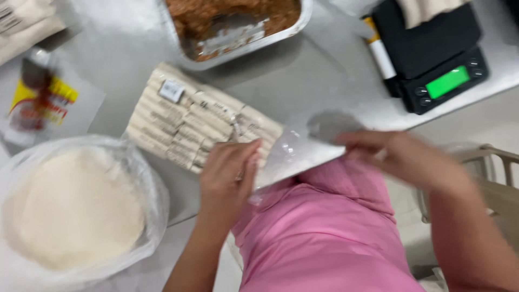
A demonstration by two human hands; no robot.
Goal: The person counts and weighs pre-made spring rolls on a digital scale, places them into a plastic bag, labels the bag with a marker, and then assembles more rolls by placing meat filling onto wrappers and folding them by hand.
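Here the left hand [227,173] grips the near end of the packed bag of pale rolls [200,121] on the table [303,81]; the right hand [400,157] pinches its clear loose flap [294,154], though blur hides the fingers. The bag looks mostly filled. Farther off, the foil tray [300,21] holds filling.

Foil tray [303,16] behind wrapped rolls [189,127]
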